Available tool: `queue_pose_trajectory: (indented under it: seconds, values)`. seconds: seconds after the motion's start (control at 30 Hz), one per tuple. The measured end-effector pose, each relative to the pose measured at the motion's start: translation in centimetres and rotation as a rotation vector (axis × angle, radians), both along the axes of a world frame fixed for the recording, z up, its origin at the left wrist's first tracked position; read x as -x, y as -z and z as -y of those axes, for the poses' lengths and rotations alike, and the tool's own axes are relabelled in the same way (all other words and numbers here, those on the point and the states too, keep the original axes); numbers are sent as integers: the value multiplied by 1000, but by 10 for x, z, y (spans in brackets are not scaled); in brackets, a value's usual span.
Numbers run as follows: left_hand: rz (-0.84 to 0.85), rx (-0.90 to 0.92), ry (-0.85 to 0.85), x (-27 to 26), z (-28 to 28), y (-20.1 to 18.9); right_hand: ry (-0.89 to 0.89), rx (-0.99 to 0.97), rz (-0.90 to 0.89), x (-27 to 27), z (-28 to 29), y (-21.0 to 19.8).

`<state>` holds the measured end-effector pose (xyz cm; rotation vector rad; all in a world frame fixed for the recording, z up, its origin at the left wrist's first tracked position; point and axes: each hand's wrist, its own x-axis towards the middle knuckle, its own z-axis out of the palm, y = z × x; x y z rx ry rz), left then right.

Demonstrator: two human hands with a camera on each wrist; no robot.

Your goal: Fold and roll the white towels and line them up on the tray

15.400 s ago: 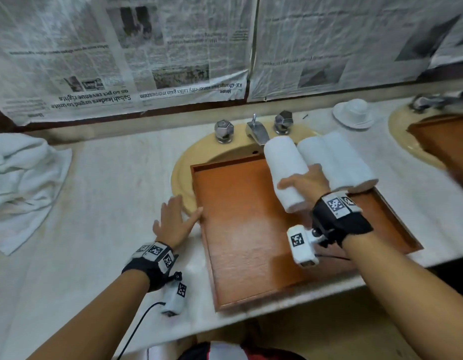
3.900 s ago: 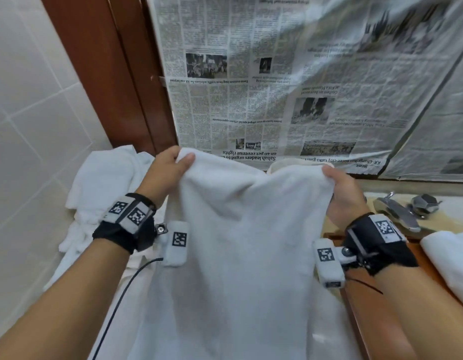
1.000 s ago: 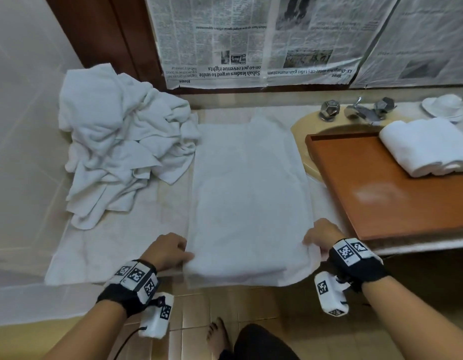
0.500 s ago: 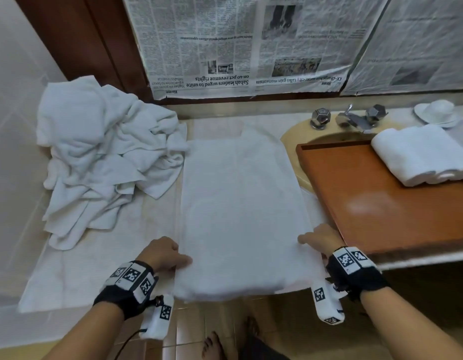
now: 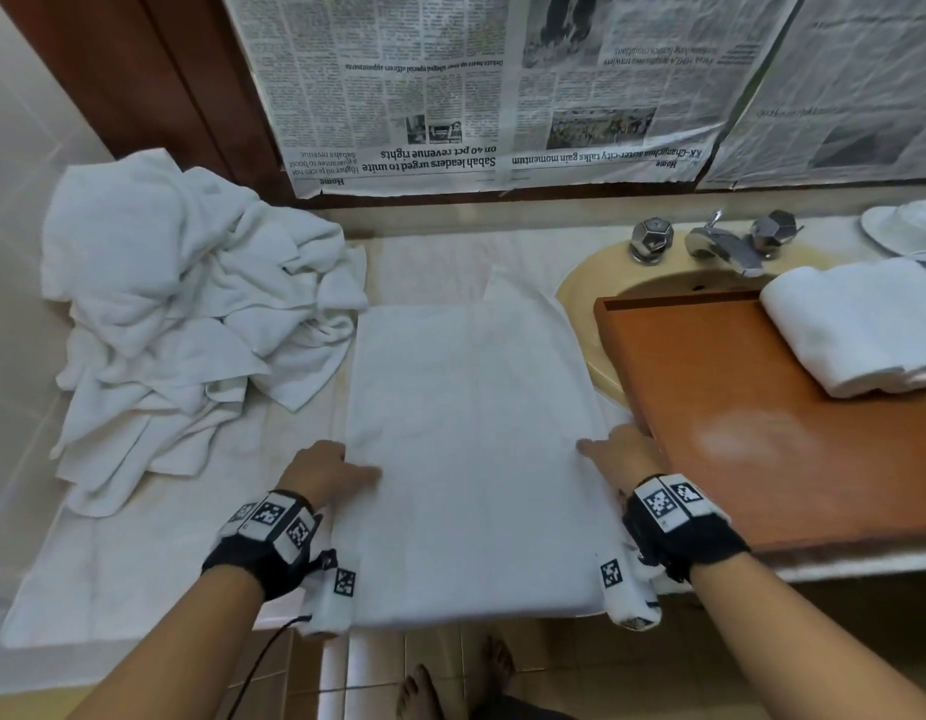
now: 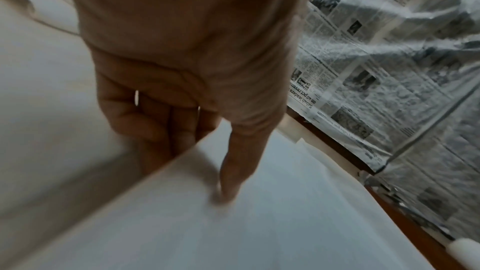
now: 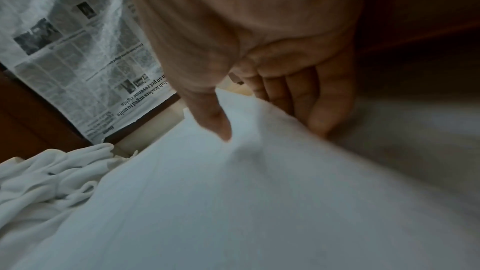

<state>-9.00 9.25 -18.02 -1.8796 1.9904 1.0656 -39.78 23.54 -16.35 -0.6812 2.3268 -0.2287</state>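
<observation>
A folded white towel (image 5: 471, 449) lies flat on the counter, its near edge hanging over the front. My left hand (image 5: 330, 470) pinches its left side edge; in the left wrist view the thumb (image 6: 233, 161) lies on top and the fingers (image 6: 161, 126) curl beneath. My right hand (image 5: 616, 454) pinches the right side edge the same way, thumb (image 7: 215, 122) above, fingers (image 7: 306, 106) below. The wooden tray (image 5: 762, 459) sits over the sink at the right, with rolled towels (image 5: 861, 324) at its far end.
A heap of loose white towels (image 5: 190, 324) fills the counter's left end. The tap and its handles (image 5: 720, 246) and a white dish (image 5: 907, 231) stand behind the tray. Newspaper (image 5: 476, 96) covers the wall. Floor tiles and a bare foot (image 5: 419, 693) show below the counter edge.
Both hands have slid away from me along the towel's side edges, from the near corners to about mid-length. The towel stays flat on the counter.
</observation>
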Motion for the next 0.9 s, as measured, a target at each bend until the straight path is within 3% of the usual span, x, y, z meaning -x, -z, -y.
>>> queue_pose_trajectory:
  seconds: [0.1, 0.23, 0.4, 0.6, 0.9]
  values:
    - [22, 43, -70, 6, 8, 1, -35, -28, -47, 5, 11, 2]
    - [132, -105, -25, -13, 4, 7, -83, -125, 39, 11, 11, 9]
    - [-55, -112, -156, 0, 13, -3, -91, -110, 62, 23, 35, 13]
    - [-111, -93, -250, 32, 46, -4, -24, 32, 105, 30, 73, 12]
    - [-446, -113, -572, 67, 114, 1, -80, 127, -24, 41, 127, 13]
